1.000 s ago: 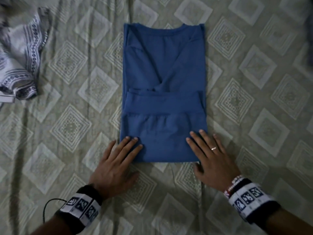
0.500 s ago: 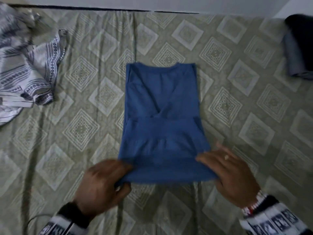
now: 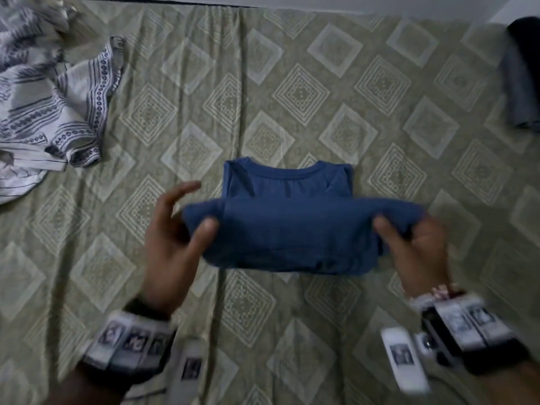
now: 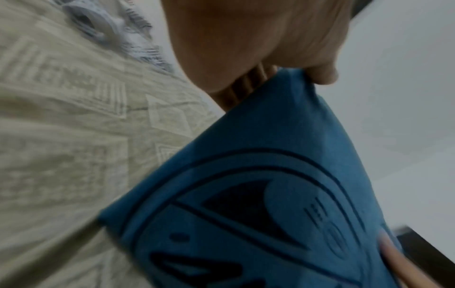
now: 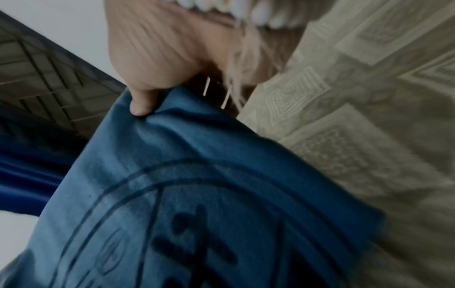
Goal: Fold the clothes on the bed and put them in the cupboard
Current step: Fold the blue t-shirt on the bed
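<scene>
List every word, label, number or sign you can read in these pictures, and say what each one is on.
None can be read.
Blue T-shirt: dark circular print with letter-like marks, too blurred to read.
Wristbands: black-and-white square marker patterns, blurred, no legible text.
Bedsheet and striped cloth: patterns only.

The bed (image 3: pixel 380 97) has a green sheet with square shapes on it. A pale wall (image 3: pixel 350 1) stands behind. The room is dim.
</scene>
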